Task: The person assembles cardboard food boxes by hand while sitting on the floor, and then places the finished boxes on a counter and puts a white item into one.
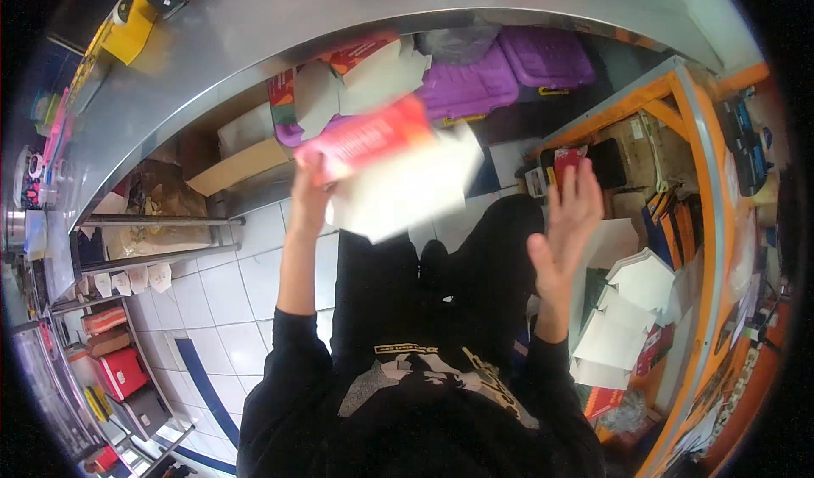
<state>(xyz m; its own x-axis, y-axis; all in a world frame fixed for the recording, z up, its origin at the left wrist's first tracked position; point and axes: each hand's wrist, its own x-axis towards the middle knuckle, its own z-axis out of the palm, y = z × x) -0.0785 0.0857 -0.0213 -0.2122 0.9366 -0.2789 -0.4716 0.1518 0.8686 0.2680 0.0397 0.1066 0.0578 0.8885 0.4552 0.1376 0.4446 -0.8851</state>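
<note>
At the 9 o'clock edge a steel counter sweeps in an arc toward 12 o'clock, carrying a yellow object near 11 o'clock; beneath it, shelving holds a brown cardboard box and crumpled brown paper bags, stored low so the working surface stays free. Red boxes sit on a lower rack toward 8 o'clock. Left of centre, the left hand is raised and closed on the lower left corner of a flat red-and-white carton blank, pinched at its edge so that the sheet hangs free; the carton is motion-blurred, so its exact fold state cannot be told. It sits in the air just above centre, over the white tiled floor. Behind it, near 12 o'clock, more unfolded cartons and purple plastic bins lie under the counter. The right hand is open, fingers spread, empty, held apart from the carton with the palm turned toward it. At 3 to 4 o'clock, a stack of white flat cartons rests within reach beside an orange-framed shelf unit.
</note>
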